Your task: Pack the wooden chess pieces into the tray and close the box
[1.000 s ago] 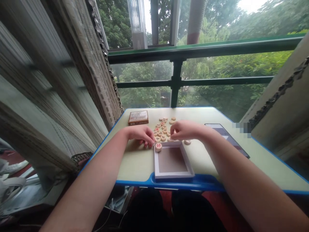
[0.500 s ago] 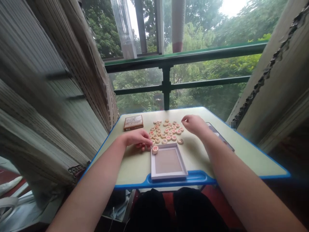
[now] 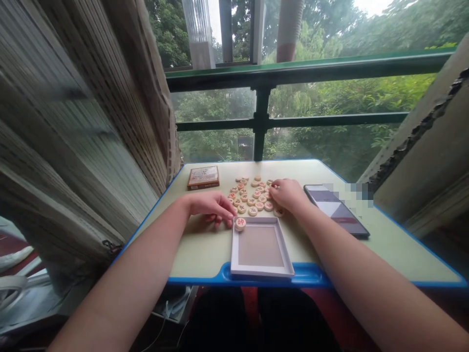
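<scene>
A cluster of several round wooden game pieces (image 3: 252,196) with red and dark characters lies in the middle of the table. My right hand (image 3: 288,194) rests at the cluster's right edge, its fingers bent and pinched on a piece there. My left hand (image 3: 212,205) lies knuckles-up at the cluster's left edge, fingers curled with the tips on the table; what is under them is hidden. Close to me stands a shallow white box tray (image 3: 234,252). One red-marked piece (image 3: 240,224) sits in its far left corner, just beside my left fingertips.
The pale green table has a blue rim (image 3: 205,281). A brown box lid (image 3: 203,177) lies at the far left, and a dark phone (image 3: 335,210) lies to the right of my right hand. Curtains hang on both sides; a green railing and window are behind.
My right hand swung out to the right rear of the pieces and has come back onto their right edge. My left hand has stayed by the tray's corner. The camera shifted.
</scene>
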A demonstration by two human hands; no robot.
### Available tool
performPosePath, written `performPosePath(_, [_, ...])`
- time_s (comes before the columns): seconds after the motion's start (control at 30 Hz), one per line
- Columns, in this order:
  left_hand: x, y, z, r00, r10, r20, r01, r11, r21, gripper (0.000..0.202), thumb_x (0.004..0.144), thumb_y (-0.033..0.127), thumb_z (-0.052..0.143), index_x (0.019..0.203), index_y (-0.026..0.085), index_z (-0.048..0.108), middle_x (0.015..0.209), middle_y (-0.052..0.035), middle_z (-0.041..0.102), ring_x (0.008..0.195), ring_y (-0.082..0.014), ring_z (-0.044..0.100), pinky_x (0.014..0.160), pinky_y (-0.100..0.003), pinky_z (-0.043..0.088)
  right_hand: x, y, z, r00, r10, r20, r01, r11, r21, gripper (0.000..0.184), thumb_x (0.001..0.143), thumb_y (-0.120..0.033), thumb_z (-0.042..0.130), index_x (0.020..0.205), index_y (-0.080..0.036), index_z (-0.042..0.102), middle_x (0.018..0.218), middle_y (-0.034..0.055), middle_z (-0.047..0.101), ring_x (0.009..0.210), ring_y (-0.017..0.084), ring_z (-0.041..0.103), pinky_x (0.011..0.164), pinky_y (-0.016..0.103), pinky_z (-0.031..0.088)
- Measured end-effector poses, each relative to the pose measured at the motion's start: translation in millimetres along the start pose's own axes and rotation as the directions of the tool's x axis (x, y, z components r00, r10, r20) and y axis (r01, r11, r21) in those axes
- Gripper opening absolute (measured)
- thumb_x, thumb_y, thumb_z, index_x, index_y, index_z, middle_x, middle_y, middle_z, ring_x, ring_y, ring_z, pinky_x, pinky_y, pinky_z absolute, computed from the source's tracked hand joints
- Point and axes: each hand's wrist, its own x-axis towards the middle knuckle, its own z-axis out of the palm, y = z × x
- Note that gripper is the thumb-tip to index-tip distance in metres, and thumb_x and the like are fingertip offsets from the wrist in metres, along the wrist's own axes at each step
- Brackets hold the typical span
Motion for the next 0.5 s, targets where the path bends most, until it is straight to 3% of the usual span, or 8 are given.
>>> performPosePath(0.37, [1.8, -6.7, -5.8, 0.999, -0.015, 0.049, 0.015, 1.000, -0.016, 0.037, 0.064, 0.033, 0.074, 0.095, 0.015, 0.068, 0.083, -0.0089, 0.072, 0.053, -0.0104, 0.061, 0.034, -0.014, 0.028, -2.8, -5.1, 2.0, 0.999, -0.032, -0.003, 0.032, 0.993, 0.114, 0.034, 0.078, -0.020, 0.044, 0.104, -0.018, 0.066, 0.109, 0.0106, 0.064, 0.099, 0.024, 0.056, 0.082, 0.030, 0.042])
performPosePath(0.5, [2.6, -7.1, -5.7, 0.999, -0.022, 0.031, 0.023, 0.999, -0.034, 0.033, 0.066, 0.037, 0.071, 0.086, 0.011, 0.069, 0.079, -0.0115, 0.072, 0.049, -0.0102, 0.060, 0.032, -0.014, 0.026, -1.1, -1.8, 1.7, 1.000, -0.016, -0.005, 0.016, 0.986, 0.166, 0.033, 0.078, -0.017, 0.046, 0.103, -0.018, 0.066, 0.107, 0.0102, 0.065, 0.101, 0.022, 0.056, 0.084, 0.030, 0.042])
